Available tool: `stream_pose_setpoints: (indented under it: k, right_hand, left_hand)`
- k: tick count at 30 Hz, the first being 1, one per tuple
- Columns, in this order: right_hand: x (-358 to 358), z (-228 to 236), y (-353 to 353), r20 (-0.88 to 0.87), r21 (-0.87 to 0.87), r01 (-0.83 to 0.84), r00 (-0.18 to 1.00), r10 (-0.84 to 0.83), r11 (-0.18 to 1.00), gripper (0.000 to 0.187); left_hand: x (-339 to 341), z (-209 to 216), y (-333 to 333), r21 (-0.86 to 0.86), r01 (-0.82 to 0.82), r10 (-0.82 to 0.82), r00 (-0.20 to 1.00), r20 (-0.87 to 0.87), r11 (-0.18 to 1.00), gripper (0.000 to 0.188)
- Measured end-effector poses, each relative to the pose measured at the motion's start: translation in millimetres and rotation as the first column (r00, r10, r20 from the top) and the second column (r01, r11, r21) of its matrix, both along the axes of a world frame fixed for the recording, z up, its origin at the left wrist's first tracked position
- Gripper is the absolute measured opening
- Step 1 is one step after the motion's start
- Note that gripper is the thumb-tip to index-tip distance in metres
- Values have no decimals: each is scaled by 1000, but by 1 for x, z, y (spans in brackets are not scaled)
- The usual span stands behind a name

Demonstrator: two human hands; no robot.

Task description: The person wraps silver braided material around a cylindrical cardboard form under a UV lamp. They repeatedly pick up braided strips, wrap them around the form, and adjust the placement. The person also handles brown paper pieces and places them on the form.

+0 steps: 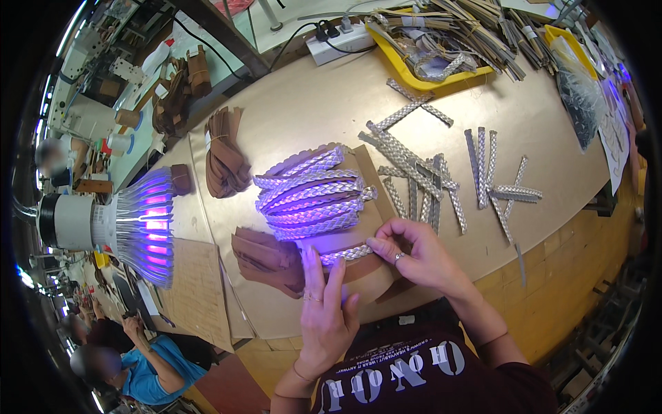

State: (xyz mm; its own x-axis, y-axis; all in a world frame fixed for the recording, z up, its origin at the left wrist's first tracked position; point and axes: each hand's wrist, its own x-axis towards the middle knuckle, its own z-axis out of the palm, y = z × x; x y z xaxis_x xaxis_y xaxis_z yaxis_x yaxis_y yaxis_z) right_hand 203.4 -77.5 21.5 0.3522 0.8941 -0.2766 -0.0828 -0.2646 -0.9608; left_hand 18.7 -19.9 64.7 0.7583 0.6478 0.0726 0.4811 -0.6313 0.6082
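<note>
My right hand (417, 255) pinches the right end of a silvery braided strap (345, 254) between thumb and forefinger. Along the left part of this strap, my left hand (324, 303) lies with fingers stretched out, pressing it down. Under the strap is a brown strip on a tan board (376, 286). Just beyond my hands, several braided straps (310, 196) lie side by side on brown pieces, lit purple. A pile of flat brown strips (265, 259) sits left of my left hand. Loose braided straps (420, 172) are scattered to the right.
A finned lamp (145, 228) glowing purple stands at the left. Behind it lies a bundle of brown strips (224, 155). A yellow tray (441, 84) and a white power strip (338, 45) are at the back. Another person (155, 369) in blue sits at lower left.
</note>
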Motion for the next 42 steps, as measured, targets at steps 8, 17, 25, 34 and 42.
stream_pose_setpoints:
  k: [8, 17, 25, 34, 42]
  right_hand:
    - [0, 3, -1, 191, 214, 57, 976, -99, 975, 20]
    - [0, 8, -10, 706, 532, -144, 620, -343, 834, 20]
    - [-1, 2, -3, 315, 262, 52, 939, -137, 964, 15]
    - [-5, 5, -7, 155, 98, 35, 987, -50, 995, 13]
    - [-12, 0, -7, -67, 55, 99, 993, -95, 994, 15]
  left_hand:
    - [-4, -11, -3, -7, -34, 34, 998, 50, 999, 54]
    - [-7, -29, -7, 67, -74, 57, 970, 235, 995, 44]
    - [-6, -21, -7, 67, -88, 77, 985, 155, 994, 45]
    - [-7, -24, -8, 79, -64, 54, 991, 123, 995, 50]
    - [-3, -39, -16, 273, -340, 144, 823, 550, 900, 58]
